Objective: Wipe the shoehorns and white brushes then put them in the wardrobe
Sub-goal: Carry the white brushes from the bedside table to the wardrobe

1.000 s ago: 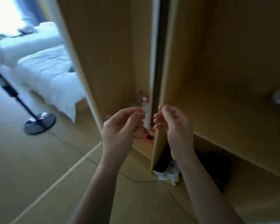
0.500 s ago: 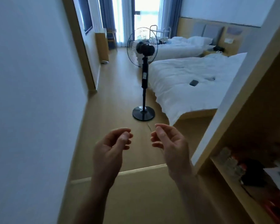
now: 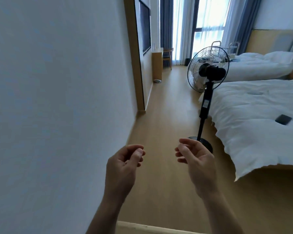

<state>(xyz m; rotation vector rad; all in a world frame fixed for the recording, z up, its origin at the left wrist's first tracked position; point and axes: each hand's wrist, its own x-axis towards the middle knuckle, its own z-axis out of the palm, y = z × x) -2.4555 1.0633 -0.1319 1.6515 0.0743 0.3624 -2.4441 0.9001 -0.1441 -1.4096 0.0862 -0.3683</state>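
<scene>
Left hand (image 3: 123, 168), right hand (image 3: 196, 162) raised side by side, apart. Fingers of both hands loosely curled, nothing held. Shoehorns, white brushes, wardrobe: none in view. Ahead: pale wooden floor (image 3: 167, 115), black pedestal fan (image 3: 208, 71), white-quilted bed (image 3: 254, 115). Likely step: going for next item. Do well: find items first, pass clear of fan base, then take each with a full grip.

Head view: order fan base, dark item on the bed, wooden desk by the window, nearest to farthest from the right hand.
1. Fan base: on the floor, just behind the right hand.
2. Dark item: to the right, on the near bed.
3. Wooden desk: far left, by the curtains.
</scene>
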